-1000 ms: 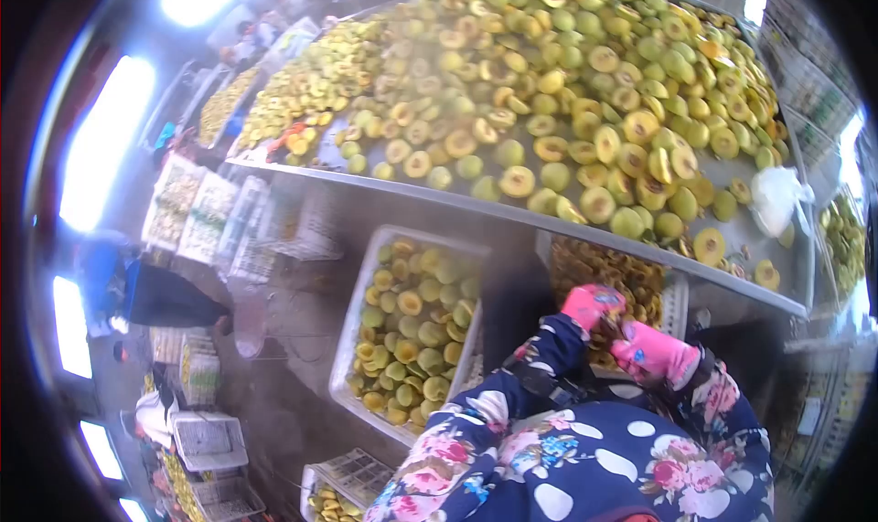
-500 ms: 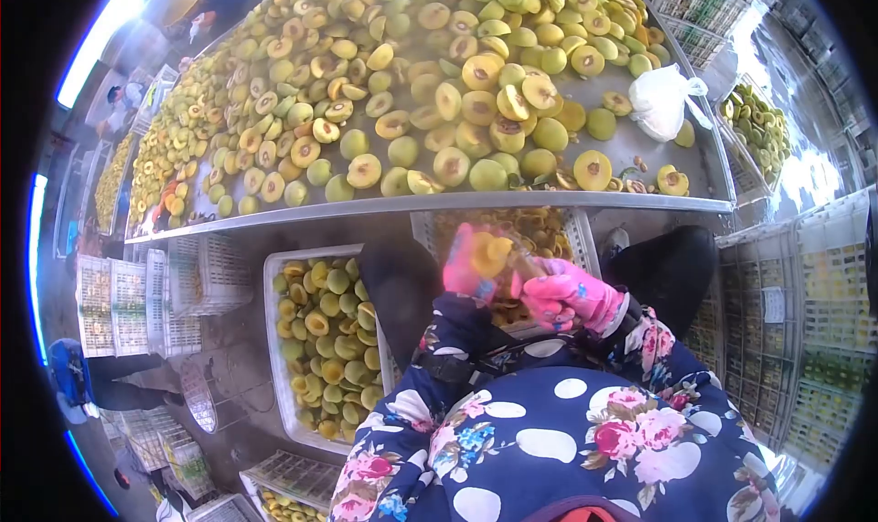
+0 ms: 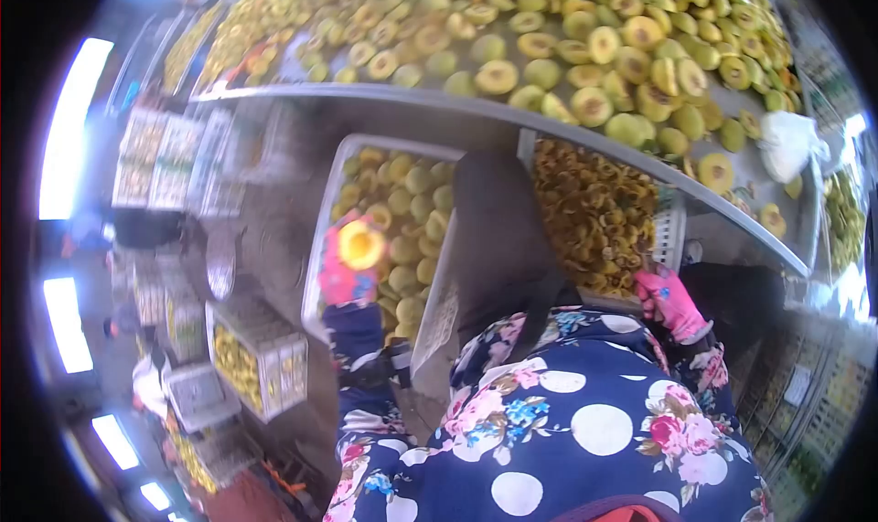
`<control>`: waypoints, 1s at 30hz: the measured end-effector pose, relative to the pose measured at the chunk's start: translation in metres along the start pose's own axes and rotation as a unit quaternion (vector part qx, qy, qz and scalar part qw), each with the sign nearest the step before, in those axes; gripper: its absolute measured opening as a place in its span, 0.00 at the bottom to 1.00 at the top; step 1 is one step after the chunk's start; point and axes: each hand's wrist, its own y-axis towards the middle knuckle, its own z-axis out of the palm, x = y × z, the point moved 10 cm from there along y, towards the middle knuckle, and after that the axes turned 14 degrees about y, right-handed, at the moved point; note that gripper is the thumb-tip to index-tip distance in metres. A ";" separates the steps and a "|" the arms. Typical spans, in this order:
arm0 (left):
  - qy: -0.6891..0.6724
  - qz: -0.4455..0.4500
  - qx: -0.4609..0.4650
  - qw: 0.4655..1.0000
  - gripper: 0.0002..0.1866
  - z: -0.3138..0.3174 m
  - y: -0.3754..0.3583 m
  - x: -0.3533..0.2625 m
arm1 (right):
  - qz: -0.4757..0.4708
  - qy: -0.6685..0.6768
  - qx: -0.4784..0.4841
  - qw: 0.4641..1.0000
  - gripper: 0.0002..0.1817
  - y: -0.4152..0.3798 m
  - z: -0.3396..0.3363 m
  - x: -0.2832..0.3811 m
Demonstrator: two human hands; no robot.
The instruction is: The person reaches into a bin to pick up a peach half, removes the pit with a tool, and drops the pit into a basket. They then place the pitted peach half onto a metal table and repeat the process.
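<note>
1 cut fruit sits in left grip.

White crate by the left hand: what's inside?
Green-yellow fruit pieces show on top in the white crate. The left hand, holding a fruit half, covers part; deeper layers are hidden.

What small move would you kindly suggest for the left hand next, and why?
I would probably lower the yellow fruit piece into the white crate and let go, since the left hand seems to hold it above more fruit there.
</note>
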 end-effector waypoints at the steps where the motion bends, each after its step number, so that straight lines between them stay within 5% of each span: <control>1: -0.018 0.003 -0.054 0.998 0.22 -0.055 -0.009 -0.003 | -0.007 -0.010 -0.004 1.000 0.10 0.000 0.001 0.003; 4: 0.177 0.042 -0.295 0.938 0.19 -0.195 -0.083 0.000 | -0.006 0.004 0.012 1.000 0.10 -0.003 0.007 0.006; 5: 0.094 -0.009 -0.358 0.929 0.18 -0.219 -0.112 0.017 | 0.007 0.002 0.008 1.000 0.10 -0.002 0.006 0.002; 13: 0.263 0.046 -0.472 0.840 0.14 -0.241 -0.170 0.110 | 0.019 -0.007 -0.008 1.000 0.11 -0.001 0.004 -0.001; 14: 0.256 -0.009 -0.486 0.835 0.16 -0.245 -0.168 0.122 | 0.020 -0.003 -0.005 1.000 0.11 0.001 0.001 -0.003; 17: 0.487 0.040 -0.392 0.780 0.24 -0.222 -0.138 0.143 | 0.011 -0.028 -0.035 0.999 0.11 0.005 -0.010 -0.007; 18: 0.692 -0.015 -0.276 0.667 0.34 -0.215 -0.121 0.180 | 0.002 -0.016 -0.019 1.000 0.12 0.003 -0.009 -0.004; 19: 0.660 -0.103 -0.305 0.679 0.41 -0.182 -0.123 0.157 | 0.032 0.031 -0.026 0.999 0.12 0.006 -0.015 -0.014; 21: 0.642 -0.108 -0.321 0.688 0.44 -0.180 -0.117 0.155 | 0.024 -0.018 -0.005 1.000 0.11 0.006 -0.013 -0.010; 23: 0.693 -0.161 -0.177 0.680 0.46 -0.211 -0.096 0.176 | -0.003 -0.016 0.012 1.000 0.12 -0.001 -0.004 0.002; 24: 0.724 -0.234 -0.081 0.644 0.43 -0.221 -0.083 0.178 | 0.004 0.006 0.000 1.000 0.12 -0.002 -0.003 0.002; 25: 0.737 -0.042 -0.088 0.669 0.34 -0.220 -0.062 0.156 | 0.018 0.027 -0.013 0.999 0.12 -0.003 -0.004 0.001; 26: 0.760 -0.160 -0.143 0.614 0.26 -0.189 -0.050 0.103 | 0.015 0.045 -0.004 0.999 0.13 0.000 -0.005 -0.003; 28: 0.750 0.068 -0.204 0.626 0.23 -0.136 -0.010 0.025 | 0.004 0.040 -0.003 0.999 0.13 0.005 -0.008 -0.008; 29: 0.687 0.086 -0.105 0.714 0.21 -0.126 0.032 0.023 | -0.001 0.036 -0.002 0.999 0.13 0.006 -0.009 -0.008; 30: 0.536 0.142 -0.067 0.829 0.15 -0.013 0.026 -0.040 | -0.007 0.025 0.006 1.000 0.13 0.005 -0.006 -0.006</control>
